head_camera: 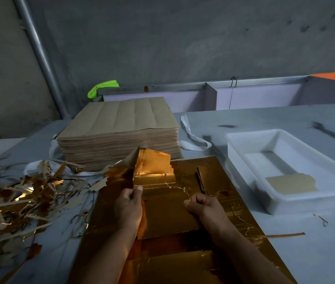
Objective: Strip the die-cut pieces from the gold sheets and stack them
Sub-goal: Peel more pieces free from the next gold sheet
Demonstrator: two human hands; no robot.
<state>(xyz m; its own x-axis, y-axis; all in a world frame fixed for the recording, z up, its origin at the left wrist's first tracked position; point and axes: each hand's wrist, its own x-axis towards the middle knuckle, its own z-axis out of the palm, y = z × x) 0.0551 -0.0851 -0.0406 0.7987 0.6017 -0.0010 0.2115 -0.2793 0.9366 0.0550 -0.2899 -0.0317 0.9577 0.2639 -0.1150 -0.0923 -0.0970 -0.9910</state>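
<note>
Left hand (128, 206) pinches the left edge of a gold die-cut piece (166, 214), thumb on top, while the right hand (205, 206), curled tight, pinches its ragged right edge. The piece is held just over the gold sheets (183, 263); trimmings (19, 197) are heaped left, and a brown-backed piece (291, 183) lies in the white tray (250, 136)

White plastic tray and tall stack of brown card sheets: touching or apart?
Apart: head view shows grey table between white plastic tray and brown card stack.
</note>
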